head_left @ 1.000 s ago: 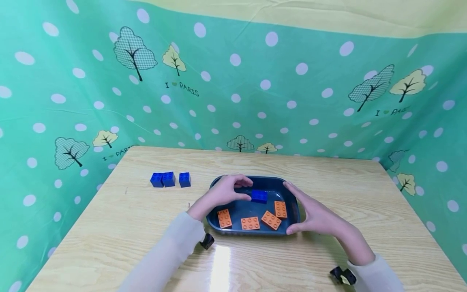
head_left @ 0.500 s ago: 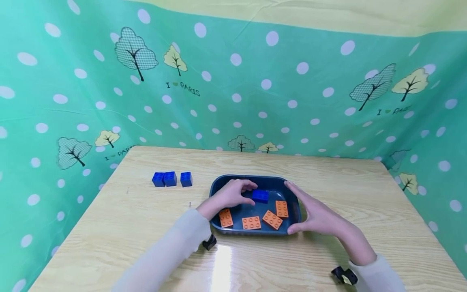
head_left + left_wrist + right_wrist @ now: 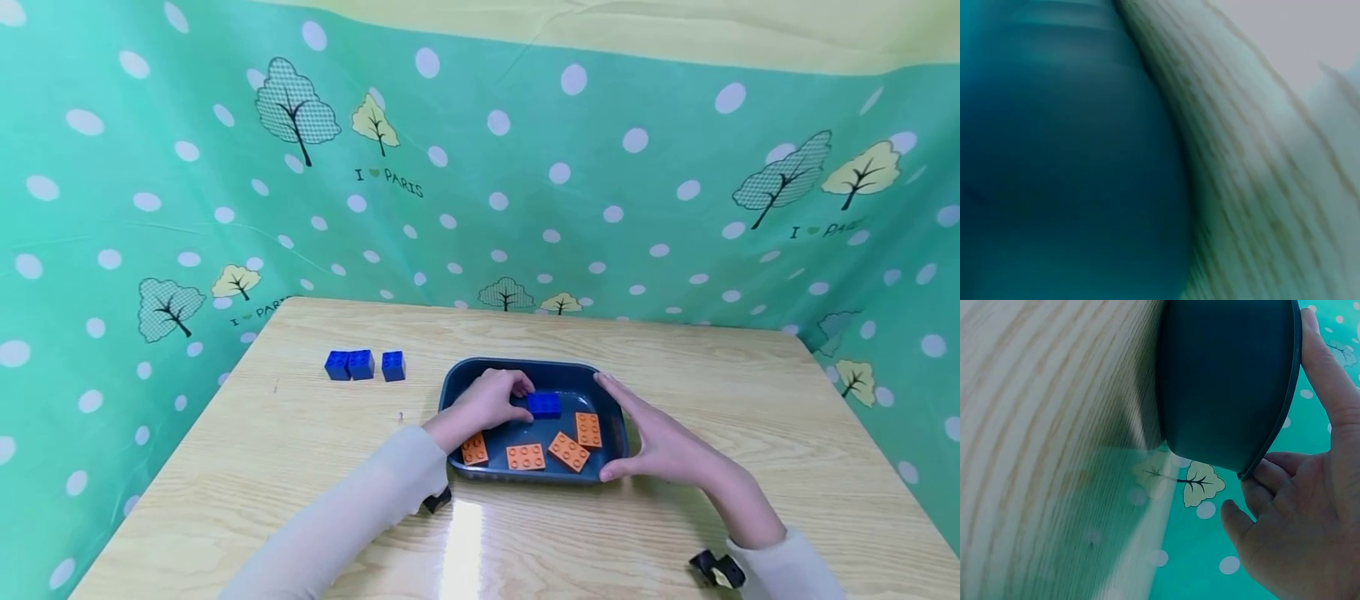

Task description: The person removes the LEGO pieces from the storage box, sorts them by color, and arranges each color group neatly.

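My left hand (image 3: 491, 398) reaches over the left end of a dark blue plastic tray (image 3: 557, 367). Its thumb and fingers are apart and loosely bent, right at the left end of a blue toy brick (image 3: 544, 406) lying inside. With thumb and fingers spread, my right hand (image 3: 667, 442) holds the tray's right end at both corners. The right wrist view shows that hand (image 3: 1300, 519) at the rim, against the tray's outer wall (image 3: 1225, 375). Several orange bricks (image 3: 525, 457) lie in the tray along the near side; my left wrist partly hides the leftmost orange brick (image 3: 474, 450).
Three blue bricks, two side by side (image 3: 350, 365) and one slightly apart (image 3: 393, 366), stand on the wooden table (image 3: 720, 367) left of the tray. A green dotted cloth (image 3: 525, 167) hangs behind the table. The left wrist view shows the tray's blurred outer side (image 3: 1072, 156).
My left hand has moved right and deeper into the tray, closing the gap to the blue brick. My right hand keeps its hold. The head view has shifted slightly.
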`<action>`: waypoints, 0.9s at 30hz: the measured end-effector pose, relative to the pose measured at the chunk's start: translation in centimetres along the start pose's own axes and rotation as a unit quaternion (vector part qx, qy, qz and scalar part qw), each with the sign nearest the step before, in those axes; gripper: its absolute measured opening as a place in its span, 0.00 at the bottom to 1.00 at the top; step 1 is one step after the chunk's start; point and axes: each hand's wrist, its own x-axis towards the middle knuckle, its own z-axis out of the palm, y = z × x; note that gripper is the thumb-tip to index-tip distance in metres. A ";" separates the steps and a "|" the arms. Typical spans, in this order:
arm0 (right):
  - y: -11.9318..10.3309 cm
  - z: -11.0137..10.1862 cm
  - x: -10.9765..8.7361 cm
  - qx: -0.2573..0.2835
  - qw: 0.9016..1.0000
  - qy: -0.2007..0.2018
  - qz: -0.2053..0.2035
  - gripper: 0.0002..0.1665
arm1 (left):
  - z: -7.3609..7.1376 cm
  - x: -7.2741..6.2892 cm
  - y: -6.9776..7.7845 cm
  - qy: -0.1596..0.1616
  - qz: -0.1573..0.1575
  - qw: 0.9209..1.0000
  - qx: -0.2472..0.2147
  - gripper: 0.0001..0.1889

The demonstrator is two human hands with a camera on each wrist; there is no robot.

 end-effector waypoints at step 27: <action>0.1 -0.1 0.0 0.004 1.000 -0.002 -0.002 0.73 | -0.3 0.0 -0.1 0.007 0.024 0.999 -0.044 0.17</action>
